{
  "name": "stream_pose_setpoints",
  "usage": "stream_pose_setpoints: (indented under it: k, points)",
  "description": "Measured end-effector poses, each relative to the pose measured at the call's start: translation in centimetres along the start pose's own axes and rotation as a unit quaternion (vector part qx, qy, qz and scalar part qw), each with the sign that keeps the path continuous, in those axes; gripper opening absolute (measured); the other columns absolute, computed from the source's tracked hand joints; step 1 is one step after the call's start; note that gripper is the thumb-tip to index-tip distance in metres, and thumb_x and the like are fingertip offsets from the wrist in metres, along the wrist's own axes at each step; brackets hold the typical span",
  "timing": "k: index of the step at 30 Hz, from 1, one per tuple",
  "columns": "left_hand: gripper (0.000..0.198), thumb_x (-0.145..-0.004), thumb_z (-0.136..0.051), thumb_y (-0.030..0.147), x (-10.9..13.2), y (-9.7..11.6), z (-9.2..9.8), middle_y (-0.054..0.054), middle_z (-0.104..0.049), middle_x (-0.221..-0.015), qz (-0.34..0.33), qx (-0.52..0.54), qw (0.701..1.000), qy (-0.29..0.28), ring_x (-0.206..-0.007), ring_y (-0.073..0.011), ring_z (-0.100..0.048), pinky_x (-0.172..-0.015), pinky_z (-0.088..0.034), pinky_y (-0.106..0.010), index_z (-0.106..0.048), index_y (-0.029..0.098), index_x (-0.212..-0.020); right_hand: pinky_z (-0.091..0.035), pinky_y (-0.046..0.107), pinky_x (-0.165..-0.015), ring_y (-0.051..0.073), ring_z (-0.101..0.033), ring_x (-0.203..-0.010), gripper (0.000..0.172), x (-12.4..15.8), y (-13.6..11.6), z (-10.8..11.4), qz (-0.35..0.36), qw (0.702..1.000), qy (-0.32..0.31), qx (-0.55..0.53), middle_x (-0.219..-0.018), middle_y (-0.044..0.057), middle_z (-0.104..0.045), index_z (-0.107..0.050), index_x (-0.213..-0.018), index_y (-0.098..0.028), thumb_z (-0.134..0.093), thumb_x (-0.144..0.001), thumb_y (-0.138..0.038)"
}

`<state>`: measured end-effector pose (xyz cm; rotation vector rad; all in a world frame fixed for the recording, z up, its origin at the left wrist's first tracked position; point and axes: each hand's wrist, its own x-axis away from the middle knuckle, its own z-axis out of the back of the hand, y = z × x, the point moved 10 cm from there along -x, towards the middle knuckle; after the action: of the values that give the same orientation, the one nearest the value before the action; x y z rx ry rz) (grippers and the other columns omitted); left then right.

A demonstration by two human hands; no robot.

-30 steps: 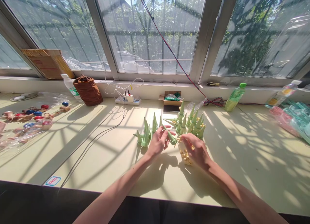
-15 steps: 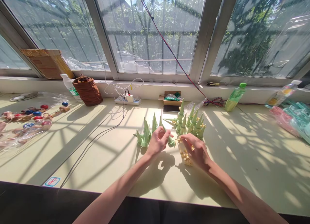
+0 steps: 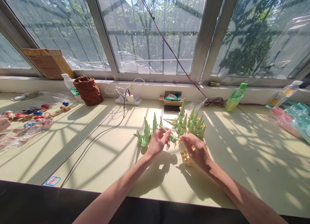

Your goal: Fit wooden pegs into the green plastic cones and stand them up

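While it's pinched between the thumb and fingertips of the left hand [image 3: 157, 143], the green cone [image 3: 172, 137] hangs just above the table [image 3: 101, 153], dead centre in front of the person. Its long axis lies slanted, pointy tip toward 10 o'clock and wide base toward 4 o'clock. That base end faces the right hand [image 3: 196, 152], which sits at about 4 o'clock from the cone. Its fingertips are closed on a tiny yellow piece [image 3: 179, 140] that's just beside the cone's base, maybe touching it, honestly can't tell from here. So the left hand is the one actually on the cone, and the right is a hair off it. Under the right hand there's a little heap of yellow bits [image 3: 186, 157]. At 12 to 1 o'clock from the hands a bunch of upright green cones [image 3: 191, 120] stands packed together, and a smaller bunch [image 3: 146, 136] sits at 9 o'clock just beside the left hand. Further back at 12 there's a small cardboard box [image 3: 172, 99], a green bottle [image 3: 235, 98] at 2 o'clock, and a brown bag [image 3: 88, 90] at 10. Way off at 9 lies a plastic bag of wooden toys [image 3: 31, 116], with someone else's hand [image 3: 3, 122] at the very edge.
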<state>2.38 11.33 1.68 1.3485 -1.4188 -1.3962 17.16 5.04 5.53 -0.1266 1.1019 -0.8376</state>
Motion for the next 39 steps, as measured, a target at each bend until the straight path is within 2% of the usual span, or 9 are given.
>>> stream_pose_setpoints:
  k: [6, 13, 20, 27, 34, 39]
  points:
    - [0.035, -0.084, -0.070, 0.047, 0.0, -0.1, 0.4, -0.001, -0.058, -0.070, 0.000, 0.004, 1.000, 0.019, -0.046, -0.0065, -0.047, -0.035, -0.042, -0.018, -0.058, 0.013, -0.087, -0.047, 0.024, -0.051, 0.013, -0.058, -0.066, 0.012, 0.2, 0.3, -0.1, -0.009, 1.000, -0.003, -0.003, -0.085, 0.003, -0.064, -0.060, -0.106, -0.022, -0.049, -0.100, -0.021]
    - [0.034, -0.084, -0.070, 0.046, -0.1, -0.1, 0.4, 0.001, -0.054, -0.067, -0.009, 0.007, 1.000, 0.017, -0.046, -0.0070, -0.047, -0.035, -0.044, -0.019, -0.057, 0.014, -0.085, -0.048, 0.024, -0.050, 0.014, -0.060, -0.066, 0.014, 0.1, 0.3, 0.0, -0.009, 1.000, 0.001, -0.003, -0.087, 0.005, -0.066, -0.060, -0.107, -0.021, -0.048, -0.101, -0.024]
    - [0.034, -0.088, -0.063, 0.049, 0.5, 1.2, -0.6, 0.003, -0.054, -0.061, -0.045, -0.097, 0.994, -0.018, -0.041, -0.0083, -0.050, -0.036, -0.041, -0.020, -0.058, 0.016, -0.086, -0.049, 0.025, -0.052, 0.014, -0.061, -0.066, 0.015, 0.0, 0.1, 0.0, -0.001, 1.000, 0.000, 0.001, -0.089, 0.004, -0.067, -0.059, -0.109, -0.022, -0.047, -0.101, -0.024]
    - [0.028, -0.090, -0.062, 0.044, 1.1, 1.6, -1.4, 0.005, -0.053, -0.054, -0.071, -0.163, 0.983, -0.044, -0.041, -0.0095, -0.051, -0.043, -0.043, -0.020, -0.058, 0.017, -0.090, -0.050, 0.027, -0.058, 0.015, -0.061, -0.068, 0.016, 0.1, 0.2, -0.5, -0.011, 1.000, -0.027, 0.011, -0.089, 0.005, -0.067, -0.060, -0.110, -0.021, -0.046, -0.101, -0.024]
    - [0.024, -0.092, -0.060, 0.041, 1.4, 1.4, -1.4, 0.003, -0.056, -0.060, -0.076, -0.180, 0.979, -0.052, -0.043, -0.0104, -0.051, -0.040, -0.038, -0.020, -0.057, 0.018, -0.091, -0.049, 0.026, -0.054, 0.015, -0.063, -0.064, 0.019, 0.1, 0.5, -0.9, -0.023, 0.998, -0.049, 0.012, -0.088, 0.005, -0.069, -0.061, -0.108, -0.020, -0.044, -0.102, -0.028]
    - [0.023, -0.091, -0.061, 0.041, 1.5, 1.6, -1.4, 0.003, -0.056, -0.061, -0.086, -0.193, 0.976, -0.048, -0.043, -0.0099, -0.051, -0.041, -0.039, -0.020, -0.057, 0.018, -0.091, -0.050, 0.027, -0.055, 0.016, -0.065, -0.067, 0.021, 0.1, 0.7, -1.0, -0.025, 0.998, -0.054, 0.025, -0.088, 0.006, -0.070, -0.062, -0.106, -0.020, -0.043, -0.102, -0.029]
